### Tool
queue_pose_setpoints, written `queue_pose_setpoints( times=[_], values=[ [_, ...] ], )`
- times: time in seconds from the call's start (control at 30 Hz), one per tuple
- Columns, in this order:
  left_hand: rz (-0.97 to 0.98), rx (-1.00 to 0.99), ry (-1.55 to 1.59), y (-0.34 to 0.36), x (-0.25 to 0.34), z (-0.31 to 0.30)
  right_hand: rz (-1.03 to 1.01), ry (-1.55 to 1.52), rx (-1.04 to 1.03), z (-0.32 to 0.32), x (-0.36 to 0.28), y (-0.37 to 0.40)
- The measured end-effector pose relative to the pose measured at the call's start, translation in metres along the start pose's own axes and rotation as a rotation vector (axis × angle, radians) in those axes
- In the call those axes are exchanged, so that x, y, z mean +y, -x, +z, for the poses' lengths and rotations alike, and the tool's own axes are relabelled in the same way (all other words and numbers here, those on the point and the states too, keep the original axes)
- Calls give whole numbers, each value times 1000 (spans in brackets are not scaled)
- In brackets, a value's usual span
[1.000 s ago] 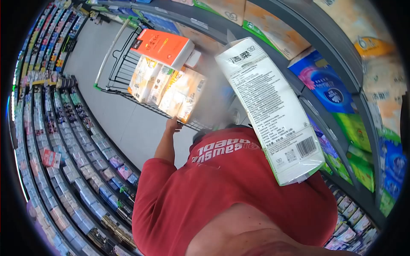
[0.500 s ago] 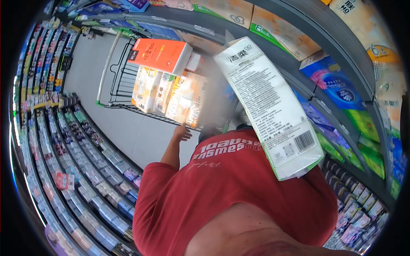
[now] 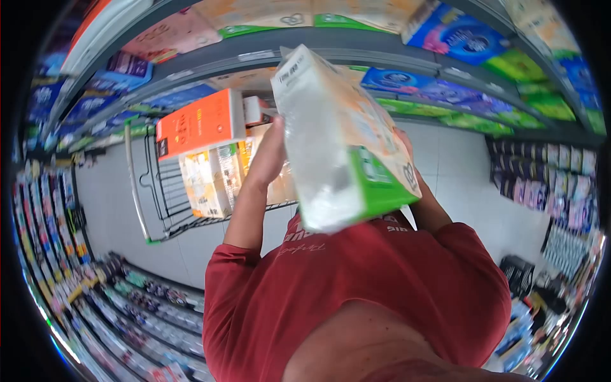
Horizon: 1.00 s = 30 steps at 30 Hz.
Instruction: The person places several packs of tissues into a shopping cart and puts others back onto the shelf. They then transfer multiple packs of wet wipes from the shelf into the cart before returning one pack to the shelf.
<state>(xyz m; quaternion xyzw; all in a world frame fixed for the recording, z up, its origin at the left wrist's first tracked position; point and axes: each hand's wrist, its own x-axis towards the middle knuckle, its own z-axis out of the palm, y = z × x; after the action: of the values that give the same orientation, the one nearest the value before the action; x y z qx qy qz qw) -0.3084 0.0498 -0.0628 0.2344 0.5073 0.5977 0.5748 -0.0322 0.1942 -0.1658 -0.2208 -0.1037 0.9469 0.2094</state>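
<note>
A large plastic-wrapped tissue pack (image 3: 324, 146), white and orange with a green lower corner, is held up in front of my chest. My left hand (image 3: 272, 151) presses against its left side, the fingers partly behind it. On the right side, my right hand (image 3: 405, 145) grips the pack, mostly hidden by it. To the left stands a shopping cart (image 3: 135, 184) with an orange-red box (image 3: 200, 123) lying on top of orange-and-white tissue packs (image 3: 207, 181). A smaller red and white box (image 3: 256, 111) is beside the orange-red one.
Shelves (image 3: 254, 54) with tissue packs curve across the top. Blue packs (image 3: 455, 35) sit at the upper right. Racks of small packaged goods (image 3: 140, 318) run along the lower left. Purple and white packs (image 3: 528, 153) and a dark bag (image 3: 517, 275) are at the right.
The pack has turned to show its side and front, and moved left. My left hand has risen from beside the cart to the pack. The view has swung round.
</note>
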Motion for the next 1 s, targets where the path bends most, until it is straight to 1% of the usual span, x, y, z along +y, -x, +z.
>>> queue_pose_setpoints(
  times=[0.03, 0.07, 0.13, 0.17, 0.2, 0.23, 0.3, 0.33, 0.37, 0.43, 0.5, 0.53, 0.57, 0.6, 0.63, 0.67, 0.7, 0.73, 0.77, 0.8, 0.83, 0.9, 0.93, 0.97, 1.0],
  values=[
    [-73, -24, 199, 0, 6, -1, -42, 21, 92, 25, 3, 10],
    [-139, -12, 158, 1, 7, -9, -73, 8, 96, 37, -1, 16],
    [-119, -91, 87, -17, -4, -21, -168, 138, 169, 43, -19, 26],
    [-85, -130, 20, -24, -6, -23, -192, 138, 172, 43, -26, 28],
    [21, -137, 57, -29, -7, -24, -259, 202, 183, 43, -34, 29],
    [21, -154, 51, -34, -6, -28, -320, 265, 200, 48, -39, 31],
    [254, -270, 12, -39, -2, -36, -330, 304, 178, 61, -49, 39],
    [216, -161, -43, -37, 3, -31, -410, 529, 161, 69, -50, 39],
    [224, -163, -47, -38, 8, -27, -491, 758, 138, 78, -54, 38],
    [254, -56, -418, -43, 20, -21, -539, 782, 113, 96, -65, 33],
    [289, -48, -422, -45, 38, -16, -636, 1303, 136, 114, -80, 31],
    [300, -62, -510, -45, 46, -16, -668, 1417, 157, 122, -87, 29],
    [310, -76, -597, -50, 51, -15, -669, 1410, 152, 129, -96, 26],
    [379, -53, -603, -57, 49, -18, -734, 1487, 116, 138, -103, 24],
    [373, -43, -608, -64, 54, -20, -795, 1562, 79, 144, -109, 21],
    [395, 31, -724, -71, 60, -22, -849, 1478, 75, 149, -114, 14],
    [414, 107, -839, -74, 65, -22, -839, 1471, 65, 150, -122, 9],
    [287, 140, -884, -66, 86, -2, -875, 1559, 80, 151, -133, 2],
    [521, 125, -1012, -84, 85, -12, -910, 1649, 93, 151, -143, -6],
    [571, 55, -1027, -103, 87, -19, -988, 1699, 64, 150, -154, -13],
    [638, 91, -1154, -122, 88, -25, -1065, 1747, 33, 150, -163, -21],
    [605, 173, -1261, -136, 96, -12, -1081, 1862, 111, 148, -178, -33],
    [590, 189, -1260, -144, 92, -11, -1133, 1839, 150, 145, -182, -38],
    [688, 231, -1263, -153, 87, -10, -1184, 1815, 191, 141, -186, -42],
    [789, 271, -1265, -162, 83, -10, -1172, 1815, 177, 134, -191, -46]
  ],
)
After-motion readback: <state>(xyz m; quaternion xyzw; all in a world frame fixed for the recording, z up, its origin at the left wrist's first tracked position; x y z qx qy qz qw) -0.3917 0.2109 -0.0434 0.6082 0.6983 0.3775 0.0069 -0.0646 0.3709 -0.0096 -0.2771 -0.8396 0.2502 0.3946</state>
